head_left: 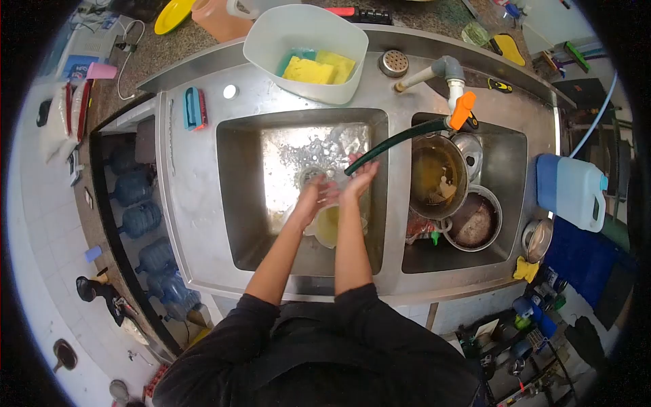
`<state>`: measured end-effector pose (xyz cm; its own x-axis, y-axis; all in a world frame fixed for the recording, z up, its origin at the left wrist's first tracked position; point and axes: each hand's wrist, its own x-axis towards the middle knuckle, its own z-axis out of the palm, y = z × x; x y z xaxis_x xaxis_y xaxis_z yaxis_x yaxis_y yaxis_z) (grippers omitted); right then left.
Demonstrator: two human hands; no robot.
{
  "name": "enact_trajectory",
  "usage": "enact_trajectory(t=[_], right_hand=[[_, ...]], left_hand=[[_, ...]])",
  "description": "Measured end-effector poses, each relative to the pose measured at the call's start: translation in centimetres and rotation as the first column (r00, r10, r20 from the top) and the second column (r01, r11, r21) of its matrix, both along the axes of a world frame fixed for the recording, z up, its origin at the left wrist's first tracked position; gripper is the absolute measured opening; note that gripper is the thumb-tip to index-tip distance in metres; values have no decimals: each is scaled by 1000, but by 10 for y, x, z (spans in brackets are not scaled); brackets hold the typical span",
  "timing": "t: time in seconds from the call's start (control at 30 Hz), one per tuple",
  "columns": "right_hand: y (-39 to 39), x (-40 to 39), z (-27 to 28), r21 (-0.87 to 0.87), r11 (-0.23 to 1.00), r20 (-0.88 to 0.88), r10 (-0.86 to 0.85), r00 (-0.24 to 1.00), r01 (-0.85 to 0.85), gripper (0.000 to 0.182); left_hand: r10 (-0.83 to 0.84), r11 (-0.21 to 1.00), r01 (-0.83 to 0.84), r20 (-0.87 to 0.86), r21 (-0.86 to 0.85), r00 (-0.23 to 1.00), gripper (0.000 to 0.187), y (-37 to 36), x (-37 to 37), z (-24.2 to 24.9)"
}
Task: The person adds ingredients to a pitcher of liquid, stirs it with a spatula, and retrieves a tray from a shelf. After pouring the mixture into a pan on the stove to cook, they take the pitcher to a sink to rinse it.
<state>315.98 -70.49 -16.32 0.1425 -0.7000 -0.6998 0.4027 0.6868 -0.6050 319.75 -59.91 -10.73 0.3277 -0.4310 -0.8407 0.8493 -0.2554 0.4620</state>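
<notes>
My left hand (317, 195) is over the left sink basin (241, 197), fingers stretched toward the right and nothing in them. Beside it, palm turned up, my right hand (359, 182) is open with its fingers spread. The end of a dark green hose (400, 138) hangs right at the right hand's fingers, and water appears to run from it between both hands. Below the wrists a pale bowl (327, 227) with yellowish contents lies in the basin, partly hidden by my forearms. Bubbles and wet glare cover the basin floor near the drain (312, 175).
A white tub (305, 41) with sponges (308, 70) stands behind the basin. The orange-handled tap (462, 108) feeds the hose. Pots (439, 175) fill the right basin (447, 264). A blue-and-red brush (194, 108) lies left; a jug (571, 191) stands right.
</notes>
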Motion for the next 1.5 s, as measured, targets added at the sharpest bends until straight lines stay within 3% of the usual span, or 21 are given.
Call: enact_trajectory(t=[0.07, 0.1, 0.17, 0.27, 0.4, 0.5, 0.63, 0.73, 0.83, 0.87, 0.9, 1.0, 1.03, 1.1, 1.17, 1.2, 1.23, 1.27, 1.33, 1.37, 1.5], right_hand=[[12, 6, -1, -310, 901, -246, 233, 941, -304, 52], [13, 13, 5, -339, 808, -407, 335, 850, -482, 46], [6, 36, 17, -418, 673, -616, 283, 735, -610, 34], [-39, 61, -18, -643, 549, -677, -80, 731, -535, 27], [-58, 40, -32, -333, 486, -898, 98, 429, -808, 29], [-36, 23, -6, -293, 532, -889, 154, 432, -794, 31], [6, -3, 6, -416, 648, -771, 121, 625, -638, 28], [24, -46, -44, -444, 766, -394, 299, 869, -465, 24], [29, -68, 22, -130, 935, -237, 294, 926, -330, 18], [31, -77, 24, -14, 974, -124, 224, 967, -228, 20], [34, -86, 26, -9, 958, -115, 285, 952, -288, 30], [42, -95, 45, -21, 983, -109, 179, 978, -182, 26], [42, -102, 33, -13, 950, -188, 305, 934, -313, 27], [29, -112, 49, -132, 676, -717, 440, 541, -725, 27], [2, -117, 93, -135, 562, -820, 399, 410, -816, 32], [-10, -116, 113, -374, 553, -865, 81, 495, -744, 28], [-35, -115, 142, -490, 496, -831, -19, 556, -716, 24], [-58, -114, 187, -584, 431, -794, -131, 593, -688, 23], [-105, -101, 235, -779, 201, -624, -341, 703, -594, 29], [-123, -94, 263, -762, 78, -616, -395, 682, -643, 31], [-179, -75, 282, -414, -443, -676, -435, 595, -795, 37]], left_hand=[[-7, 998, 1, 96, 64, 995, 47, 30, 15, -10], [-12, 995, -1, 140, 97, 990, 46, 47, 19, -14], [21, 985, -49, 164, 163, 986, 46, 73, 21, -12], [35, 980, -61, 139, 190, 990, 47, 111, 15, -11], [82, 979, -97, 92, 179, 992, 47, 149, -2, -8], [87, 973, -99, 66, 210, 994, 47, 154, -18, -17], [143, 984, -150, 72, 100, 987, 41, 93, -36, -18], [272, 962, -273, -126, 6, 954, 37, 29, -45, -11], [274, 953, -297, -270, -49, 923, 39, 6, -66, -62], [293, 887, -394, -366, -242, 883, 38, 2, -77, -82], [214, 920, -311, -360, -237, 908, 36, -6, -82, -78], [137, 922, -230, -295, -310, 946, 32, 9, -93, -78], [67, 917, -187, -325, -354, 943, 32, 16, -93, -85], [82, 919, -194, -314, -344, 946, 32, 21, -89, -57], [109, 932, -210, -322, -297, 940, 27, 20, -81, -28], [33, 901, -167, -321, -400, 946, 23, 42, -65, -45], [-42, 857, -128, -314, -500, 949, 19, 60, -52, -63], [96, 976, -128, -177, -176, 980, 27, 58, -50, -42], [46, 993, -48, -17, -110, 999, 34, 82, -32, -25], [7, 1000, -9, 50, 29, 999, 39, 87, -24, -13], [48, 996, -57, 138, 64, 989, 38, 129, 5, -1]])
